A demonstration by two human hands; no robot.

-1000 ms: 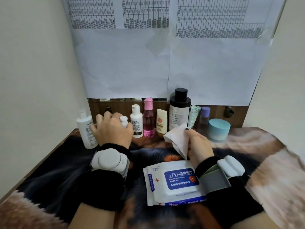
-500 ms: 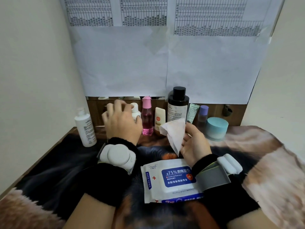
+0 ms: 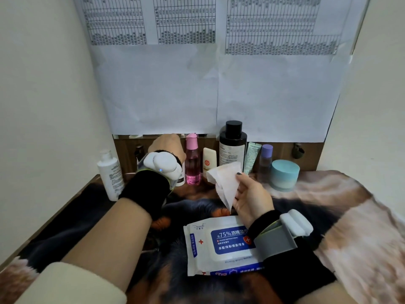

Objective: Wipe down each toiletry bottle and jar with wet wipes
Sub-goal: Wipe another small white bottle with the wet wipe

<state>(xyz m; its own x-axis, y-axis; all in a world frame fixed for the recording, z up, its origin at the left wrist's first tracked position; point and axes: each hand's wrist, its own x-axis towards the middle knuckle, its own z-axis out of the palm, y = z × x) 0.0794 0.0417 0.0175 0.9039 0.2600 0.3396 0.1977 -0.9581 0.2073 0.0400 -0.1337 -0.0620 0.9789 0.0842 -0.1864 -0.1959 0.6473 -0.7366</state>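
My right hand (image 3: 252,198) is shut on a crumpled white wet wipe (image 3: 225,181), held up in front of the bottle row. My left hand (image 3: 166,145) reaches to the back row and covers the top of a small white bottle (image 3: 180,181), whose base stands on the table; the fingers are hidden behind the hand. Beside it stand a pink bottle (image 3: 192,165), a cream tube (image 3: 209,161), a tall dark bottle with a black cap (image 3: 232,148), a green tube (image 3: 252,156), a purple-capped bottle (image 3: 266,159) and a teal jar (image 3: 284,175). A white pump bottle (image 3: 109,174) stands at the far left.
A pack of 75% alcohol wipes (image 3: 219,244) lies flat on the brown and black patterned cloth (image 3: 350,205) under my right wrist. Printed sheets (image 3: 164,88) hang on the back wall above the row. Plain walls close in on both sides.
My left hand left the pump bottle, moved right and forward, and now covers the small white bottle. My right hand turned palm up, lifting the wipe a little.
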